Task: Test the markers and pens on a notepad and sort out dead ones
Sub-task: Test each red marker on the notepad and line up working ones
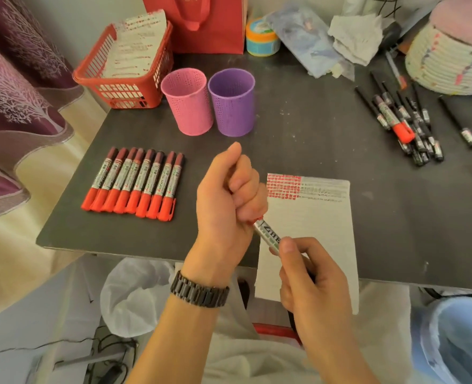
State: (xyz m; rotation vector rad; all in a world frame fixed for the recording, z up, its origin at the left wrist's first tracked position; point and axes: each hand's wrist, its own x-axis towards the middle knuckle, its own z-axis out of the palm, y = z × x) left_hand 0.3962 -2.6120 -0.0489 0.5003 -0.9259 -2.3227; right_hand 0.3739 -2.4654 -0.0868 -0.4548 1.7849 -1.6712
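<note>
Head view. A silver-barrelled marker with a red cap [268, 235] is held between both hands, just above the near edge of the dark grey worktop [298, 134], over the lower left corner of the white lined notepad [312, 217].

The left hand [229, 195] is fisted, fingers curled round the marker's red cap end; only a sliver of red shows below the fist. The right hand [312, 275] grips the other end of the barrel, thumb on the printed label. Cannot tell whether the cap is seated or partly off.

Handling (judgement): light, rigid plastic tube. The glossy label is probably a little slippery. Best hold is barrel in one hand and cap in the other, pulling straight along the axis. An exposed tip would stain.

The top of the notepad carries red and grey test strokes. A row of eight red-capped markers [135, 184] lies side by side near the left edge. A heap of thin black pens [420, 139] lies near the right edge, well apart from the hands.
</note>
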